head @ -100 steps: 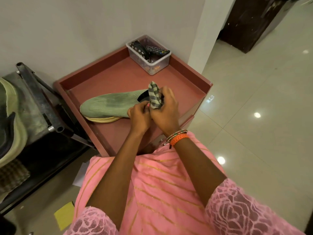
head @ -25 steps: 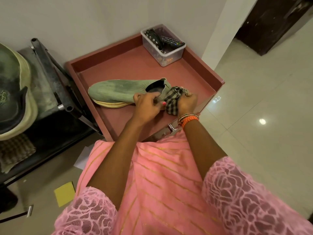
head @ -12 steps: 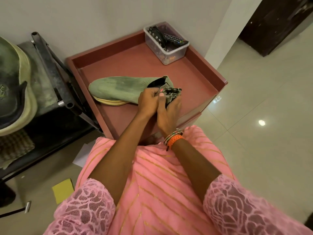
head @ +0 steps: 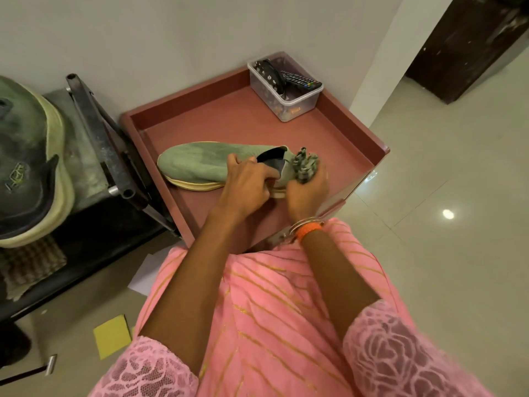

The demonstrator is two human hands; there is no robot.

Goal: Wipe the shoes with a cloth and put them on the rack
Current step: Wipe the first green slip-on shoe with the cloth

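Two green shoes are in view: one shoe (head: 200, 164) under the left hand's fingers (head: 246, 183), and a second shoe (head: 31, 167) well to the left of them on the rack (head: 97, 133). One checked cloth (head: 305, 167) is bunched in the right hand's fingers (head: 307, 193). One clear box (head: 286, 90) stands beyond both hands, holding one remote (head: 300, 81). One red tray (head: 352, 133) lies under all of it. One yellow paper (head: 111, 336) lies on the floor.
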